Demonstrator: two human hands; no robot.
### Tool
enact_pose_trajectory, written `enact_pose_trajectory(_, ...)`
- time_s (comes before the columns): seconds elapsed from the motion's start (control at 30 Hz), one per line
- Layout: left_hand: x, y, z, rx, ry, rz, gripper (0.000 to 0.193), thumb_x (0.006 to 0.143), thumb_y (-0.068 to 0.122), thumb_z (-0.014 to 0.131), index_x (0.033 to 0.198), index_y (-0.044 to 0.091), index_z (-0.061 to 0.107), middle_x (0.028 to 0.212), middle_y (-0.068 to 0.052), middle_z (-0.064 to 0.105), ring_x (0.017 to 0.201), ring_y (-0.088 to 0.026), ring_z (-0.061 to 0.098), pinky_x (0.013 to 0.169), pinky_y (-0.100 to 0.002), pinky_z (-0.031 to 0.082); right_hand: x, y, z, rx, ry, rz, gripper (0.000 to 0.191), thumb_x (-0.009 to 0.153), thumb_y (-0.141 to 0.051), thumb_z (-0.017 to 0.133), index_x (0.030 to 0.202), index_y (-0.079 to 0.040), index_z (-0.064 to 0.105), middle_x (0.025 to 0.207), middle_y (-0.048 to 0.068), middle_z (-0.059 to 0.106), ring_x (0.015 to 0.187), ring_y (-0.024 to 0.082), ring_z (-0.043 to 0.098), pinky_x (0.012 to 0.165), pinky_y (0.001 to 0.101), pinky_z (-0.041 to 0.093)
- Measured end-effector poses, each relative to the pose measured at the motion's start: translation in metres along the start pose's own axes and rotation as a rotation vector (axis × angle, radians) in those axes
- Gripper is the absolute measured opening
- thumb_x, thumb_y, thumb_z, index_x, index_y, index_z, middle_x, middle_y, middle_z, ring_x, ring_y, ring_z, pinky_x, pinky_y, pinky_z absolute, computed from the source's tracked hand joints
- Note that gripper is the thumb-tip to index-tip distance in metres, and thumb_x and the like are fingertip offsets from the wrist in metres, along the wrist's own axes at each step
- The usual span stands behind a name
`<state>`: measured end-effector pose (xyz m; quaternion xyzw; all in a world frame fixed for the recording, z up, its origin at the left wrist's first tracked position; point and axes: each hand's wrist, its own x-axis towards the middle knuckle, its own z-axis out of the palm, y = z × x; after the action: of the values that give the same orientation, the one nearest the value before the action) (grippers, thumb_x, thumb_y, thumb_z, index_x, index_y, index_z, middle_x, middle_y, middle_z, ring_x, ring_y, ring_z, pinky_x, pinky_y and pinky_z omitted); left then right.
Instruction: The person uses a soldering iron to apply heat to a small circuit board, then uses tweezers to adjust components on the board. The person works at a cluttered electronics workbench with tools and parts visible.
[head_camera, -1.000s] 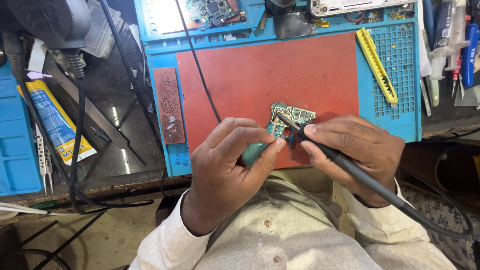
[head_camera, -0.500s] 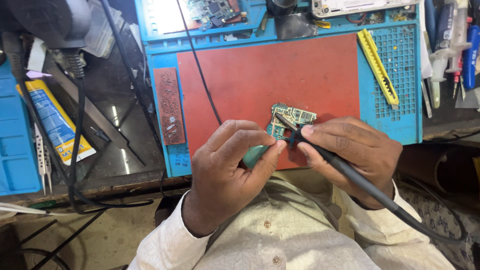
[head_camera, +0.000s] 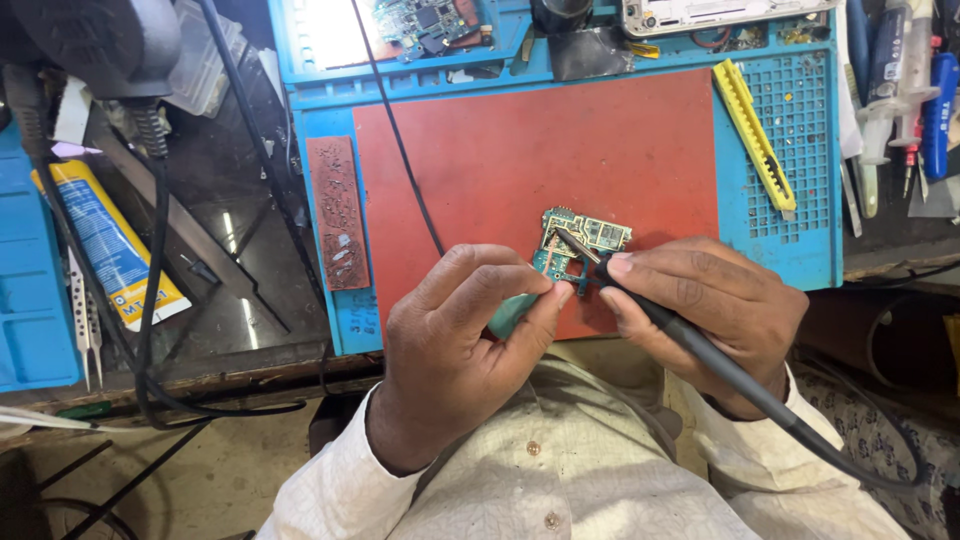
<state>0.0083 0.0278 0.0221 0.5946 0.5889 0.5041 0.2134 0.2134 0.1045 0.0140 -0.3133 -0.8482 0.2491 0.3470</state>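
Iron runs diagonally from lower right, tip pointing up-left onto the board at centre frame on the red mat. Right hand grips it; left hand clasps a green-handled tool.

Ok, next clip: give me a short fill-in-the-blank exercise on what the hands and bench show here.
1. The right hand holds a black corded soldering iron with its tip on the small green ____.
2. The left hand pinches a tool with a ____ handle.
3. The flat red rectangular work mat lies on a larger ____ silicone mat.
4. The yellow utility knife lies to the ____ of the red mat.

Missing words: circuit board; green; blue; right
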Motion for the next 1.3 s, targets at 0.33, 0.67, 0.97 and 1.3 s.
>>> enact_pose_trajectory(0.33,-0.001,-0.001,0.0,0.016,-0.001,0.021,0.017,0.094,0.009,0.083,0.102,0.009,0.068,0.099,-0.004,0.068,0.085,-0.017,0.071,0.071,-0.031,0.057,-0.001,-0.001,-0.002,-0.006,-0.002,-0.03,0.026,0.081,-0.003,0.086,0.104,0.002,0.074,0.099,0.015,0.074,0.091,0.028,0.075,0.077,0.0328,0.061)
enact_pose_trajectory(0.67,0.001,-0.001,-0.001,-0.004,-0.022,-0.006,0.016,0.092,0.008,0.083,0.1,0.008,0.068,0.096,-0.004,0.068,0.08,-0.015,0.071,0.067,-0.029,0.057,0.01,0.021,-0.006,-0.033,-0.044,-0.467,0.016,0.082,0.002,0.083,0.094,-0.004,0.075,0.093,0.018,0.073,0.082,0.028,0.074,0.069,0.0377,0.062)
enact_pose_trajectory(0.97,0.002,-0.001,-0.003,-0.005,-0.024,-0.009,0.016,0.092,0.008,0.083,0.099,0.008,0.068,0.096,-0.005,0.068,0.081,-0.017,0.071,0.068,-0.03,0.057,-0.005,0.001,-0.006,0.101,-0.007,0.074,0.026,0.086,-0.007,0.083,0.109,0.001,0.072,0.097,0.013,0.074,0.084,0.022,0.077,0.072,0.028,0.06)
enact_pose_trajectory(1.3,0.004,0.0,-0.003,0.011,-0.036,-0.018,0.016,0.091,0.009,0.082,0.098,0.008,0.068,0.094,-0.005,0.069,0.081,-0.018,0.071,0.068,-0.032,0.056,0.0,0.0,-0.009,0.053,-0.066,0.075,0.026,0.083,-0.008,0.084,0.106,-0.001,0.073,0.096,0.013,0.075,0.087,0.024,0.076,0.071,0.0293,0.06)
